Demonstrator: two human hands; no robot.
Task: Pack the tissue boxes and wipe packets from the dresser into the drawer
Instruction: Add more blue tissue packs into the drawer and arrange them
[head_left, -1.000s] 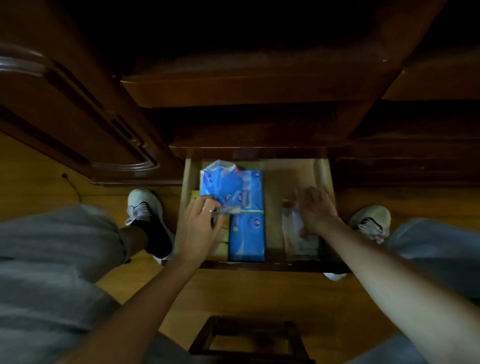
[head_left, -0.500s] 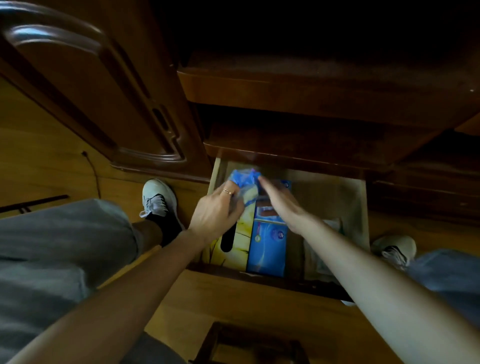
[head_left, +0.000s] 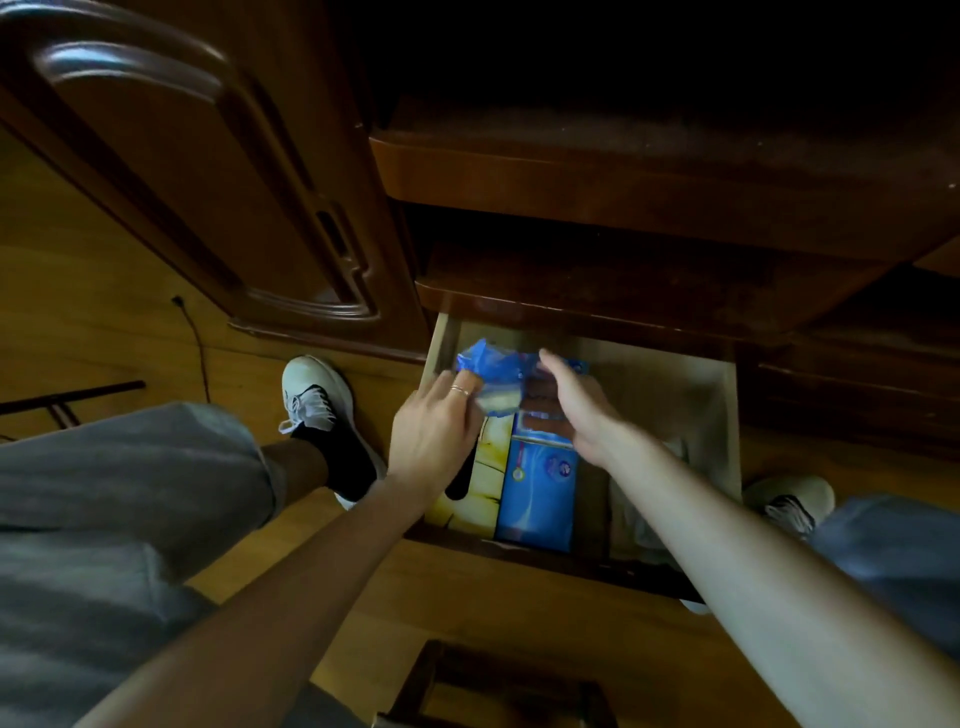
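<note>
The open wooden drawer (head_left: 724, 415) sits low in the dark dresser. A yellow tissue box (head_left: 475, 493) lies at its left, a blue tissue box (head_left: 543, 488) beside it, and a pale wipe packet (head_left: 631, 514) lies to the right, partly behind my forearm. My left hand (head_left: 434, 434) pinches a crumpled blue plastic wipe packet (head_left: 493, 364) above the drawer's far left corner. My right hand (head_left: 574, 402) is at the packet's right end with fingers spread; whether it grips the packet is unclear.
The dresser's upper shelf (head_left: 623, 192) overhangs the drawer's back. A carved cabinet door (head_left: 208, 171) stands at the left. My shoes (head_left: 317, 405) flank the drawer on the wooden floor. A dark stool frame (head_left: 498, 691) is near the bottom edge, and a cable (head_left: 195, 343) runs along the floor.
My right hand left the pale packet at the right and came across to the blue packet. The blue packet moved toward the drawer's far left corner, uncovering the yellow box. The view shifted left.
</note>
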